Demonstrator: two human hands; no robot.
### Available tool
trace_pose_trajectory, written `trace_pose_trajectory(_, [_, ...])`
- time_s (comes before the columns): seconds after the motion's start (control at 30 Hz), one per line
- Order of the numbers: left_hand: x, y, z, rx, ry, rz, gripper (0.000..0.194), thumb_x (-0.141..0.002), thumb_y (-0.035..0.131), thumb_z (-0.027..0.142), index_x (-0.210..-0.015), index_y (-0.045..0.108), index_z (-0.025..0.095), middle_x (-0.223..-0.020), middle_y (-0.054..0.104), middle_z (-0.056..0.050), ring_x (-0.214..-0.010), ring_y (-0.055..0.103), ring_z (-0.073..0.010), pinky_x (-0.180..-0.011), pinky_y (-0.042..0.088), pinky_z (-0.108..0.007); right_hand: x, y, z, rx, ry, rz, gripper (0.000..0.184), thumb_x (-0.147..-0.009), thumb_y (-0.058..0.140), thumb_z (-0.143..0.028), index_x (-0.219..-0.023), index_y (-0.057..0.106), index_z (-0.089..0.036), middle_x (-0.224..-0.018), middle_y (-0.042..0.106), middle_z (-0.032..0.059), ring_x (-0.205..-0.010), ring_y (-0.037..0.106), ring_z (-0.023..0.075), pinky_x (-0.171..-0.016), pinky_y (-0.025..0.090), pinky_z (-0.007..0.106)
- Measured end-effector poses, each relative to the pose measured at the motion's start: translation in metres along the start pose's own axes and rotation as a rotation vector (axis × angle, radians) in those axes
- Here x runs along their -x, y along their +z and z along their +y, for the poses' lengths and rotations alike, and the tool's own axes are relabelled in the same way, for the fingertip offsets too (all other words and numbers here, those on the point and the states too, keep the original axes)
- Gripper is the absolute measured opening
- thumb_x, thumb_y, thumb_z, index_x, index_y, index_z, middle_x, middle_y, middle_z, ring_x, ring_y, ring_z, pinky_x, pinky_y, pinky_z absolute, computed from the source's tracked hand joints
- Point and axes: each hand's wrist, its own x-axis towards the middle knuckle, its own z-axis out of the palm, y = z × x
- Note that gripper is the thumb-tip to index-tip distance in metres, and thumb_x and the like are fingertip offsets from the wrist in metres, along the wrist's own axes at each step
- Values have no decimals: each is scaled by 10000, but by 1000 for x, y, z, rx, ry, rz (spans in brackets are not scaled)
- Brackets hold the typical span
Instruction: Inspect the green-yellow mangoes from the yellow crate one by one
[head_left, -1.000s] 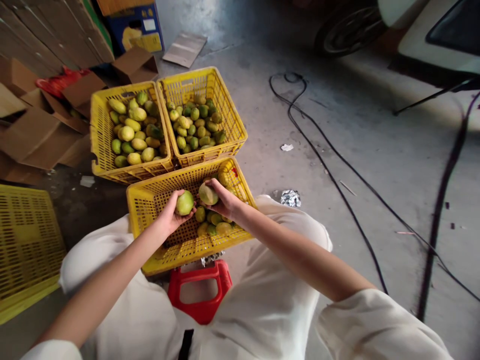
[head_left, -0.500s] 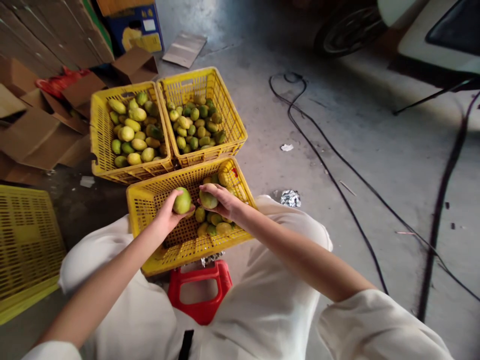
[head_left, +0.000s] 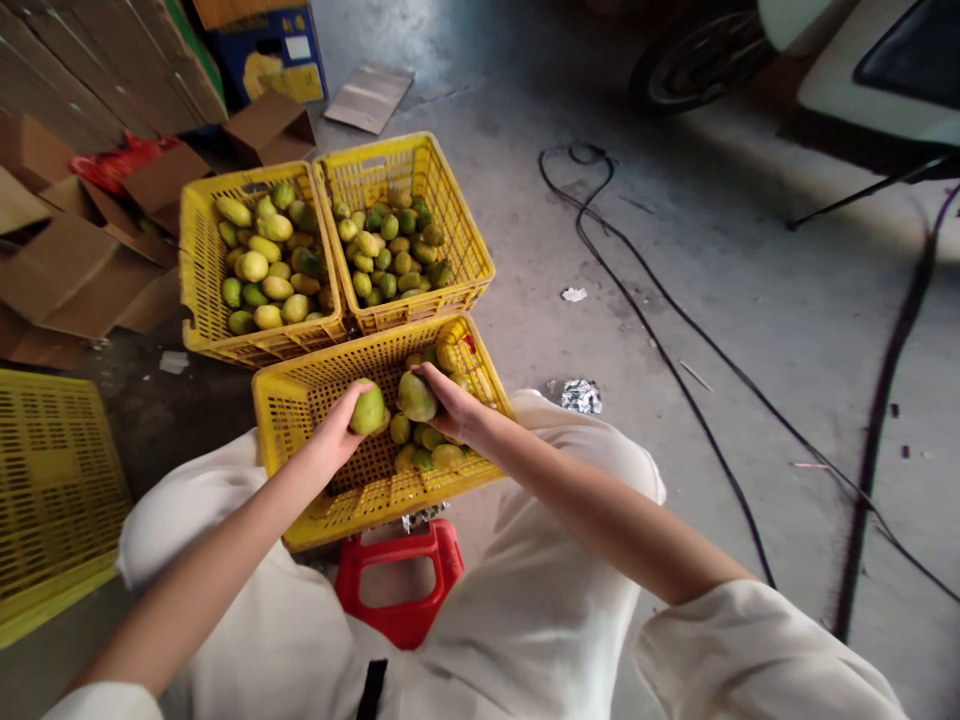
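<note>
My left hand (head_left: 337,428) is closed around a green-yellow fruit (head_left: 368,408) above the near yellow crate (head_left: 300,400). Beside it, my right hand (head_left: 450,402) grips a second green fruit (head_left: 417,396) over the same crate. The two fruits are a few centimetres apart. Several more fruits (head_left: 431,450) lie in the right part of this crate, below my right hand. The crate's left half shows bare mesh.
Two further yellow crates (head_left: 201,250) (head_left: 457,230) full of green-yellow fruit stand behind. An upturned yellow crate (head_left: 52,480) is at left, cardboard boxes (head_left: 67,260) at far left. A red stool (head_left: 397,590) sits between my knees. Black cables (head_left: 675,330) cross the concrete floor at right.
Both hands have turned their fruits slightly in place; the left fruit rolled within the fingers and the right fruit now shows a greener side. The hands stay over the near crate.
</note>
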Motion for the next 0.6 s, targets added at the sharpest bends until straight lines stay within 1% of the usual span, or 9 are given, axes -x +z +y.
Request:
trace_pose_trajectory(0.07, [0, 1, 0, -6, -23, 19, 150, -997, 775, 171, -907, 666, 220, -786, 698, 15, -671, 688, -145, -621, 599, -218, -1, -1, 1, -15, 10, -6, 243, -1034, 745, -378, -850, 615, -289, -855, 789, 37, -924, 791, 227, -814, 686, 308])
trace_pose_trajectory(0.17, [0, 2, -1, 3, -50, 8, 171, -982, 816, 216, -918, 657, 226, -783, 700, 9, -667, 694, -158, -599, 599, -226, -2, 0, 1, 2, 5, -16, 250, -1020, 787, -407, -864, 639, -278, -858, 779, 35, -933, 790, 223, -816, 683, 299])
trace_pose_trajectory(0.23, [-1, 1, -2, 2, -49, -15, 206, -927, 873, 228, -930, 667, 231, -798, 713, 9, -675, 701, -167, -615, 613, -242, -2, 1, 2, 21, -36, -32, 285, -947, 885, -433, -881, 663, -267, -870, 779, 26, -954, 792, 219, -839, 675, 289])
trace_pose_trajectory(0.3, [-4, 0, -3, -10, -34, -53, 225, -879, 905, 223, -934, 687, 231, -812, 730, 8, -692, 711, -173, -622, 607, -245, -1, 1, 2, 26, -85, -66, 363, -848, 981, -448, -899, 671, -265, -861, 778, 13, -975, 796, 227, -863, 678, 302])
trace_pose_trajectory(0.37, [-7, -2, -5, -32, -17, -87, 227, -844, 929, 219, -929, 719, 226, -819, 751, -1, -703, 719, -177, -613, 585, -245, -2, 0, 1, 32, -104, -84, 429, -776, 1035, -442, -910, 666, -271, -844, 778, 8, -968, 798, 239, -847, 686, 321])
trace_pose_trajectory(0.4, [-8, -3, -5, -42, -9, -101, 223, -832, 940, 217, -924, 737, 221, -822, 762, -8, -705, 722, -179, -614, 578, -248, -2, 0, 1, 38, -106, -74, 436, -762, 1043, -426, -920, 667, -272, -846, 782, 9, -955, 796, 241, -822, 686, 325])
trace_pose_trajectory(0.43, [-9, -3, -6, -52, -5, -109, 217, -825, 950, 215, -911, 750, 215, -819, 769, -15, -702, 722, -180, -620, 576, -252, -2, -1, 0, 41, -107, -50, 425, -763, 1038, -404, -934, 673, -271, -854, 787, 12, -942, 794, 242, -789, 681, 322])
trace_pose_trajectory(0.5, [-9, -3, -6, -70, -13, -110, 196, -832, 952, 208, -878, 762, 203, -801, 774, -26, -684, 722, -180, -642, 590, -264, -3, -3, -3, 37, -108, 5, 347, -811, 984, -359, -964, 686, -264, -878, 795, 19, -928, 791, 239, -737, 663, 311])
trace_pose_trajectory(0.6, [-6, -2, -5, -84, -37, -106, 141, -898, 895, 180, -868, 758, 192, -768, 762, -29, -652, 720, -176, -637, 602, -263, -4, -5, -7, 5, -103, 55, 196, -903, 854, -331, -974, 687, -256, -873, 781, 8, -909, 789, 225, -719, 645, 297])
